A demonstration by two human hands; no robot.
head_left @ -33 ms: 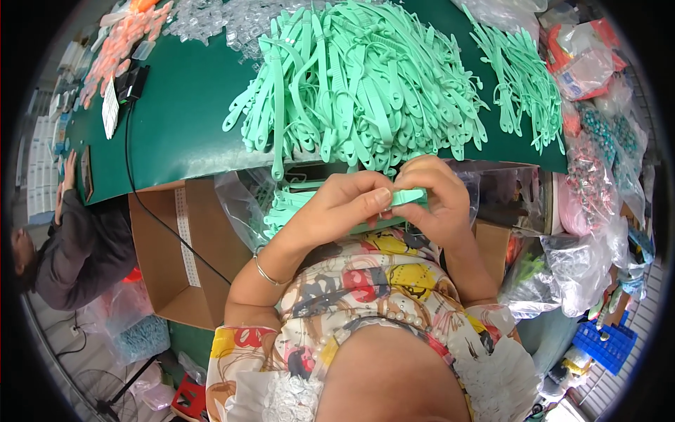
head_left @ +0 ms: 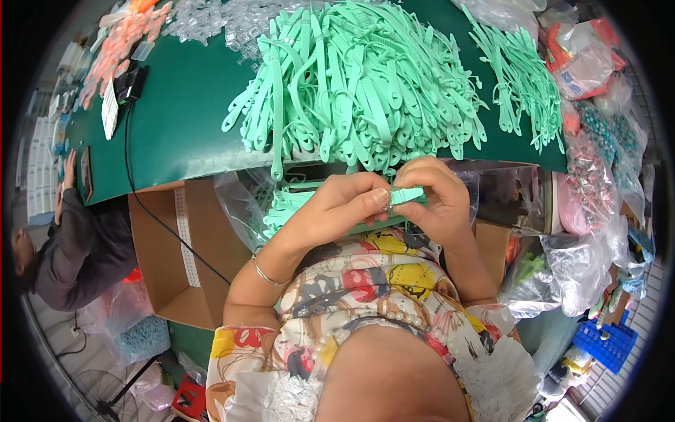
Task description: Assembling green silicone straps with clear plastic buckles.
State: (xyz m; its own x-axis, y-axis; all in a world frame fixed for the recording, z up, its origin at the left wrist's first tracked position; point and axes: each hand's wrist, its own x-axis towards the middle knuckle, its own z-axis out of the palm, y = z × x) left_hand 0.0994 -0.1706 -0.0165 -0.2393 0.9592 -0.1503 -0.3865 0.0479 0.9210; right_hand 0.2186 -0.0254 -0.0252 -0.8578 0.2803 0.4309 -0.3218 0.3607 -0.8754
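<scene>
In front of my body, my left hand (head_left: 353,200) and my right hand (head_left: 436,197) are both closed on one mint-green plastic strap (head_left: 408,195). Thumbs and index fingers pinch it, and its short end shows between them; the fingers hide the rest. Just beyond my hands, a large heap of similar straps (head_left: 365,84), with holed ends and ridged bands, spreads over the green table (head_left: 183,133). Below the table edge, more mint-green straps (head_left: 283,209) lie in a clear plastic bag (head_left: 235,204), partly behind my left forearm.
A smaller strap pile (head_left: 524,84) lies at the right. Clear plastic pieces (head_left: 204,21) and orange pieces (head_left: 130,39) sit at the far left. A black cable (head_left: 151,211) crosses a cardboard box (head_left: 158,246). Another person's sleeve (head_left: 88,246) shows at left; filled bags (head_left: 590,169) crowd the right.
The strap's visible end has shifted very slightly left and up between my fingers. Both hands keep their pinch on it.
</scene>
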